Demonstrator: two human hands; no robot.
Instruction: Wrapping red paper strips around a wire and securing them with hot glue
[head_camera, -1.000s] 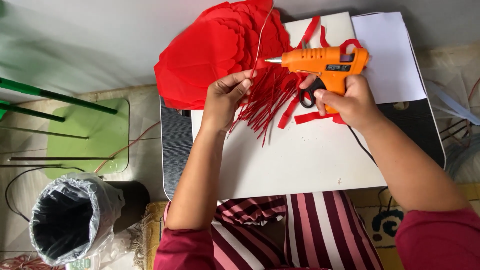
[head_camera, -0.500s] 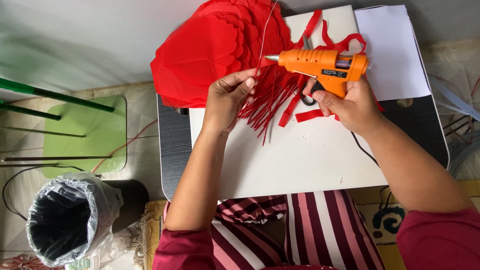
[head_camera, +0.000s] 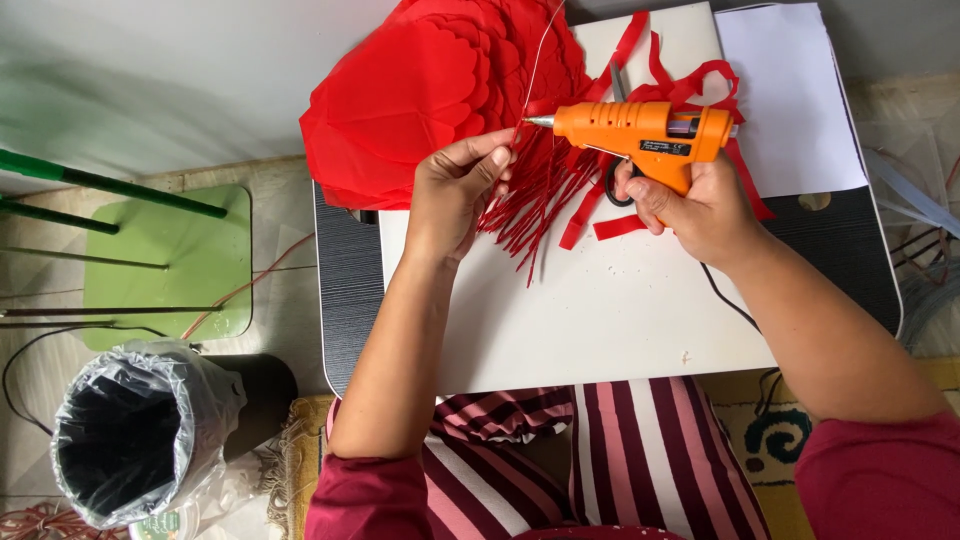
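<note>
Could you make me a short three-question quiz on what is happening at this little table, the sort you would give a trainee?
1. True or false: the right hand holds an orange glue gun.
2. What does the left hand pinch? A) a pair of scissors B) a bundle of red paper strips C) a white sheet
3. What stands on the floor at the lower left, lined with a plastic bag?

Key
1. True; its nozzle points at the top of the strips by the left fingertips.
2. B.
3. A bin, beside the green stool.
</note>
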